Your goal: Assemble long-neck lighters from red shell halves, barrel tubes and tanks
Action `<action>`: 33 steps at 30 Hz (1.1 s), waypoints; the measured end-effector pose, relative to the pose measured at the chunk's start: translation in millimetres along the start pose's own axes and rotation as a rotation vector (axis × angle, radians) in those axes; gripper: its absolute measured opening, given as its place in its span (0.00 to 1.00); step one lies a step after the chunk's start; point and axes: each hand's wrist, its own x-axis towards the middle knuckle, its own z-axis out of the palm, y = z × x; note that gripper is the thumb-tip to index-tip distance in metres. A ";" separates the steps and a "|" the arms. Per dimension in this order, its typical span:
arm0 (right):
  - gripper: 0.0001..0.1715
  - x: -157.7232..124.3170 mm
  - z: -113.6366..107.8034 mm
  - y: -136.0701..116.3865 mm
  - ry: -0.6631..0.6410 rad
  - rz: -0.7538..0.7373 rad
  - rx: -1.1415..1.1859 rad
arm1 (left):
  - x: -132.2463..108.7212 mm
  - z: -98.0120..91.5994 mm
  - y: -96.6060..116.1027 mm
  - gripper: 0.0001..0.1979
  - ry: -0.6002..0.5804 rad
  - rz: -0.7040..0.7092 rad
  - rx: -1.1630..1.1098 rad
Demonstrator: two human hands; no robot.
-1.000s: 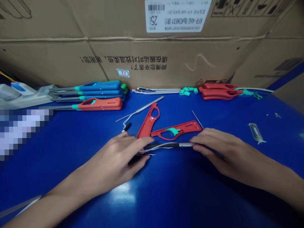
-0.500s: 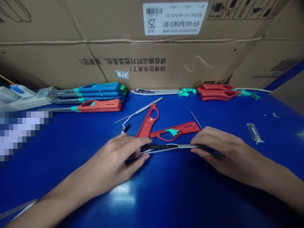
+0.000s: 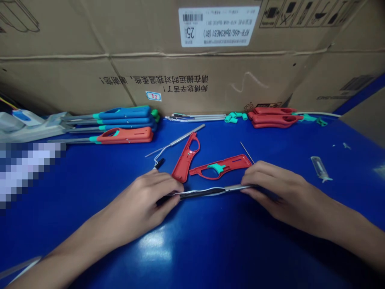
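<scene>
A slim metal lighter tube, joined to a black section with thin white wires along it, stretches level between my hands above the blue table. My left hand is closed, thumb and fingers pinching the black, wired end. At the other end my right hand pinches the metal tube; its tip is hidden by the fingers. Just beyond lie two red lighter shell halves: one upright-slanting half close to my left fingers, and another half with a green trigger in it.
Another metal tube with wires lies farther back, near a thin rod. Blue lighters and a red lighter are stacked left; red shells and green parts sit along the cardboard box. A clear piece lies right.
The black section has turned in my fingers, and the white wires now run along its upper side instead of below. My left fingers have drawn closer together around its end.
</scene>
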 end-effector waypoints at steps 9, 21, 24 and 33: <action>0.07 1.8 3.4 -0.2 -0.038 0.021 0.017 | -1.9 1.0 0.4 0.05 -0.017 -0.064 -0.006; 0.09 -0.3 3.0 -0.7 -0.071 0.034 0.011 | 0.7 -9.1 -2.2 0.09 -0.062 -0.015 -0.063; 0.10 -0.2 2.9 -0.4 -0.086 0.038 0.010 | 1.2 -8.9 -4.2 0.06 -0.043 -0.001 -0.050; 0.06 0.2 1.7 0.0 -0.023 0.023 0.027 | 0.1 -11.6 -4.1 0.09 -0.037 -0.033 0.018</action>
